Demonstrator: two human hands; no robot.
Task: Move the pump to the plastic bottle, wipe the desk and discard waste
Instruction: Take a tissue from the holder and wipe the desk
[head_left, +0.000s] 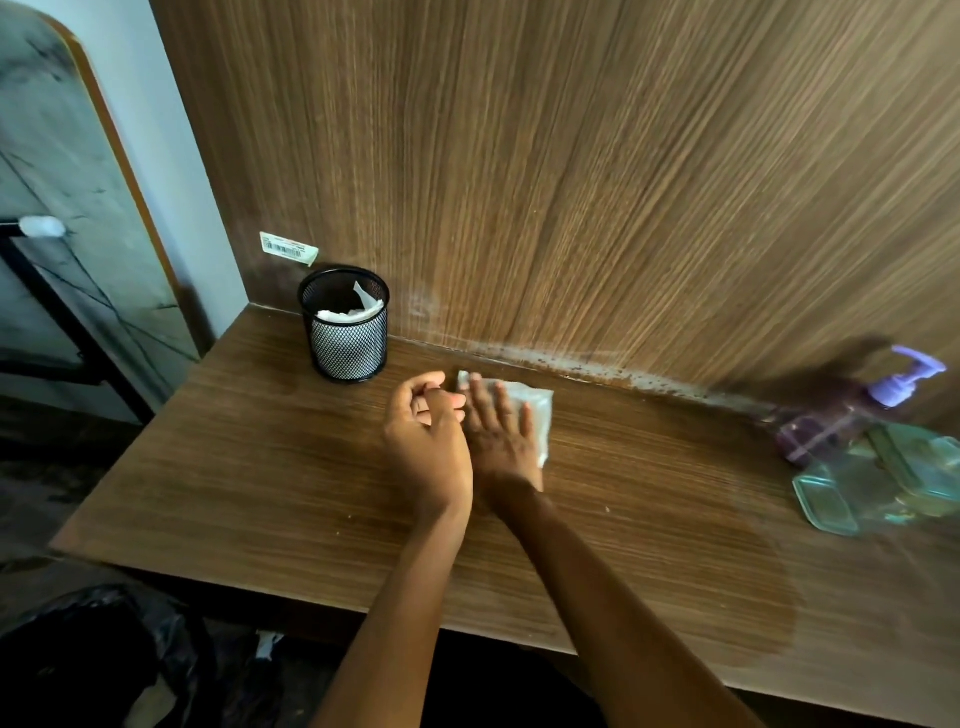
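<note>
A white tissue (535, 410) lies on the brown wooden desk (260, 467) near the back wall. My right hand (501, 434) is pressed flat on it, fingers stretched out over its left part. My left hand (426, 447) sits just left of it, touching it, with its fingers curled in and nothing visible in them. At the far right, blurred, a purple bottle (821, 431) carries a lilac pump (906, 382). A clear greenish plastic bottle (883, 483) is right in front of it.
A black mesh cup (345, 332) with crumpled white paper inside stands at the back left of the desk. A darker damp patch (727, 582) covers the front right. A black bag (78, 660) sits on the floor at the lower left. A barcode sticker (288, 249) is on the wall panel.
</note>
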